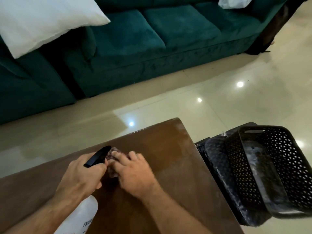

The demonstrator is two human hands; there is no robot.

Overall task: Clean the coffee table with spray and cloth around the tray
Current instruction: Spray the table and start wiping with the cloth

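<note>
My left hand [82, 176] grips the neck of a white spray bottle [79, 215] with a black trigger head [98, 156] that points away from me over the brown coffee table [177, 166]. My right hand [133, 169] lies flat, fingers spread, pressing a small pinkish cloth [112, 171] onto the table just beside the nozzle. Most of the cloth is hidden under the hand. A wet sheen shows on the wood toward the table's far corner. The black perforated tray [270, 169] sits off the table to the right, on a dark padded stool.
A teal sofa [152, 39] with a white pillow [42, 22] runs across the back. Glossy cream floor tiles [219, 98] lie between sofa and table. The stool [217, 159] with the tray stands against the table's right edge.
</note>
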